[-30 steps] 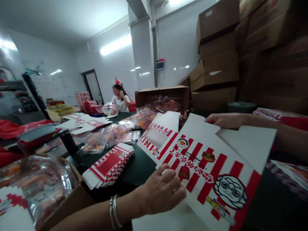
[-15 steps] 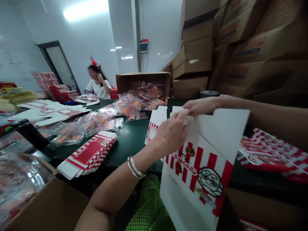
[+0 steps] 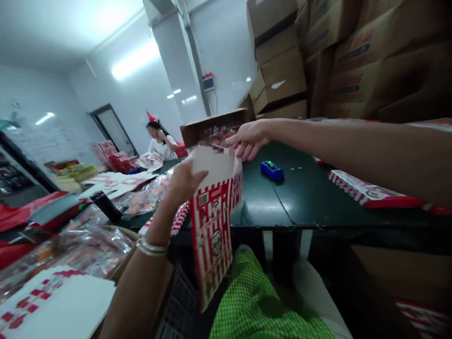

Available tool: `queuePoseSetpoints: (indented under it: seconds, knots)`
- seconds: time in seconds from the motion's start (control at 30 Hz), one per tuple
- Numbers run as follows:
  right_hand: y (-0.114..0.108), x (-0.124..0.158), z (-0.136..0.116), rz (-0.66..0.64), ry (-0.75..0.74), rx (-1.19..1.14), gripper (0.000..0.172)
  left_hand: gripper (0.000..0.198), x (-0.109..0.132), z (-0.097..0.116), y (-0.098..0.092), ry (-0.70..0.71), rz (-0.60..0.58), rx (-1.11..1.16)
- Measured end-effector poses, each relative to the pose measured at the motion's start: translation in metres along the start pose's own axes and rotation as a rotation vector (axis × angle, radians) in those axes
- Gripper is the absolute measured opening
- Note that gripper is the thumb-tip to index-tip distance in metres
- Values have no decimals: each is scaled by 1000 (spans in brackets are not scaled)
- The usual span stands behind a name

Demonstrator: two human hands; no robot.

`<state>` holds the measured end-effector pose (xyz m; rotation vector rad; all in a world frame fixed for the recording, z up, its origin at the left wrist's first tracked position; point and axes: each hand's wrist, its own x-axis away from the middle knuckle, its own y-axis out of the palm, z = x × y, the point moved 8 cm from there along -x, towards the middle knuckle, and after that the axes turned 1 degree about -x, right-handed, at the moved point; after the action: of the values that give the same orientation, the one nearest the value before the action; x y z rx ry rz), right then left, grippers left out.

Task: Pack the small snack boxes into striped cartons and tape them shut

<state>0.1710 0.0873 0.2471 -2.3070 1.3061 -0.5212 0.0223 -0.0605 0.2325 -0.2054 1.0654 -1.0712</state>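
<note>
A red-and-white striped carton [image 3: 213,235], printed with a cartoon face, hangs upright at the table's front edge, over my lap. Its white top flap [image 3: 213,165] stands up and a side panel shows on the right. My left hand [image 3: 181,183] grips the carton's upper left edge, thumb in front and fingers mostly hidden behind. At the upper right corner, my right hand [image 3: 249,139] has bent fingers closed at the flap edge; blur hides the exact hold. A stack of folded cartons [image 3: 180,219] lies partly covered behind my left wrist.
A blue tape dispenser [image 3: 271,170] stands on the dark green table [image 3: 261,207]. Clear food packets [image 3: 141,200] lie to the left, before an open cardboard box [image 3: 190,134]. Flat cartons [image 3: 70,301] rest at lower left. A person [image 3: 160,143] sits across; shipping boxes [image 3: 282,61] are stacked behind.
The flat white-backed cartons have gone from between my hands. A striped carton now hangs there, further left, its side panel showing. My hands have moved apart, and the view has turned right.
</note>
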Motion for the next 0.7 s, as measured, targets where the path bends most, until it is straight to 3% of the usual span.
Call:
queuePoseSetpoints:
  seconds: [0.1,0.17,0.27,0.33,0.4,0.57,0.7]
  knots:
    - [-20,21,-32,60,-227,100,38,14,24,-40,-36,-134,-54,291]
    - [-1,35,-37,-111,-308,113,39,13,36,-52,-43,-166,-48,427]
    - [49,55,-16,-490,-239,80,54,19,38,-54,-34,-149,-28,565]
    - [67,64,3,-636,-138,14,57,23,33,-55,-21,-156,-37,631]
    - [70,70,17,-710,-66,-40,55,26,27,-59,-9,-177,-27,684]
    - [44,67,38,-601,8,-173,41,29,13,-68,20,-210,37,831]
    - [23,67,72,-455,-14,-224,37,29,1,-62,42,-214,57,942]
